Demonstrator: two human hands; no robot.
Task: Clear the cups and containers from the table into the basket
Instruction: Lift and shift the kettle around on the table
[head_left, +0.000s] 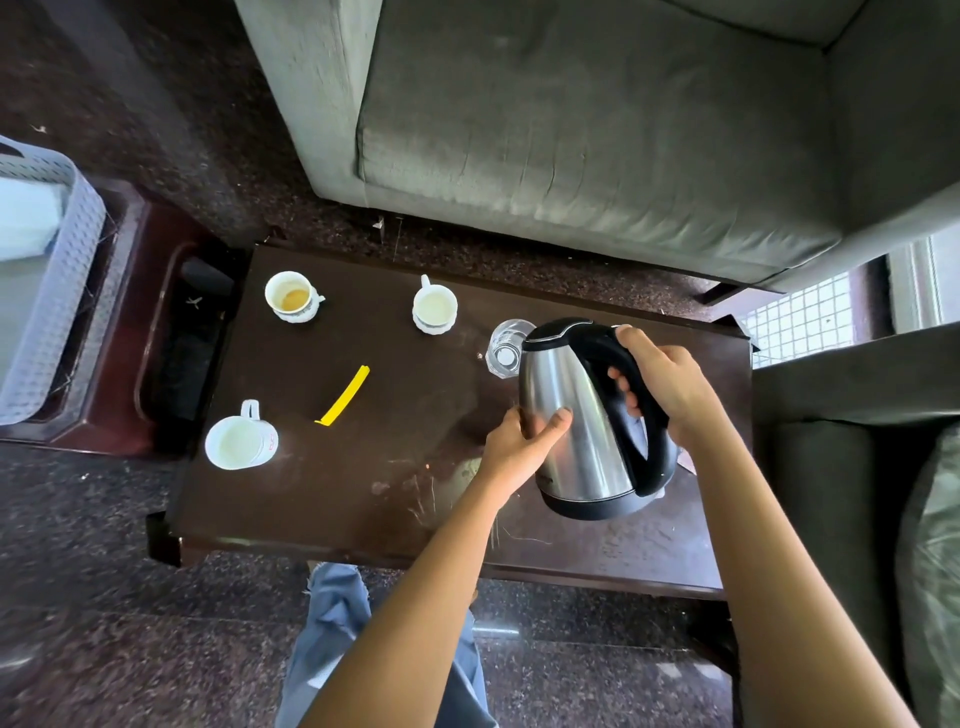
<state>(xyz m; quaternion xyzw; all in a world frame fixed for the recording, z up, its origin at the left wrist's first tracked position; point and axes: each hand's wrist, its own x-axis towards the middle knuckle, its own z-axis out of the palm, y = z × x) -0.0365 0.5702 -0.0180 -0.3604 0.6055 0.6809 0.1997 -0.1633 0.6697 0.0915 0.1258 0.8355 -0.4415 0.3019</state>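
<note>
Steel kettle (582, 415), right of centre: right hand (670, 384) closed round its black handle, left hand (524, 441) spread flat against its side; whether it rests on the table (322, 499) or is just lifted cannot be told. Remaining on the table: cup with brown dregs (291, 299), upper left; pale cup (435, 310), upper centre; clear glass (506, 348) just behind the kettle; white mug (241, 439), lower left; yellow strip (345, 396). Basket (57, 291), far left edge, holds something pale. Judged: most clearing remains.
</note>
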